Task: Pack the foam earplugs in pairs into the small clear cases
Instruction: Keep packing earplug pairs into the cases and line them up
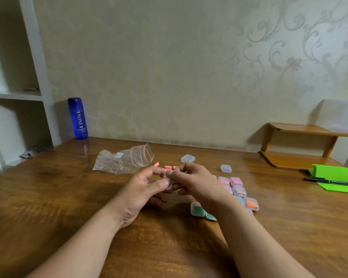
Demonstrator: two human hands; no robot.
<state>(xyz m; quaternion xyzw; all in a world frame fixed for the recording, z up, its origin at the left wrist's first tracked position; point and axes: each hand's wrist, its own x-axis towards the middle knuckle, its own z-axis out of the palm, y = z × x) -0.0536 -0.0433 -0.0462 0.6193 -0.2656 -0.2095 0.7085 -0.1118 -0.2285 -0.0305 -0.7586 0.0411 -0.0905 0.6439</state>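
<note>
My left hand [144, 189] and my right hand [195, 182] meet at the fingertips above the table's middle, pinching a small clear case [167, 182] between them; its contents are hidden by my fingers. Loose pink and orange earplugs [168, 167] lie on the wood just behind my fingers. Two empty clear cases [187, 158] [226, 168] sit farther back. Several filled cases [237, 190] holding pink, orange and teal plugs cluster to the right of my right wrist.
A crumpled clear zip bag [123, 161] lies behind my left hand. A blue bottle [78, 118] stands at the back left by white shelves. A small wooden shelf [301, 146], green paper [333, 177] and a black pen [328, 181] are at the right.
</note>
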